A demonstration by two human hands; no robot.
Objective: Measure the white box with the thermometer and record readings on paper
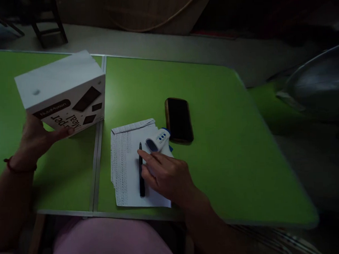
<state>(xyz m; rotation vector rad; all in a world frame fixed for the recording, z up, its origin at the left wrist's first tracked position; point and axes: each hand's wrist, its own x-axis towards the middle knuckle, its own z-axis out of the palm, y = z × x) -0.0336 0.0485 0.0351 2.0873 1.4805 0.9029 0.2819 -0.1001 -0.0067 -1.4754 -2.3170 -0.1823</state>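
Observation:
My left hand (38, 141) grips a white carton (65, 95) from its near left side, the thumb across the printed front. The carton is tilted and shows dark bar pictures and the word "Meal". A black pen (142, 187) lies on handwritten sheets of paper (123, 162). My right hand (167, 173) is over the sheets, its index finger reaching across the pen and its thumb close to the pen's right side. Finger and thumb are apart. Just beyond this hand lies a white and blue handheld thermometer (160, 137), its handle partly hidden by the hand.
A dark phone in a brown case (179, 121) lies beyond the thermometer on the green table (228, 151). A metal-edged seam (96, 170) runs across the tabletop. Behind the table are a dark stool (47, 25) and a large round board (151, 11).

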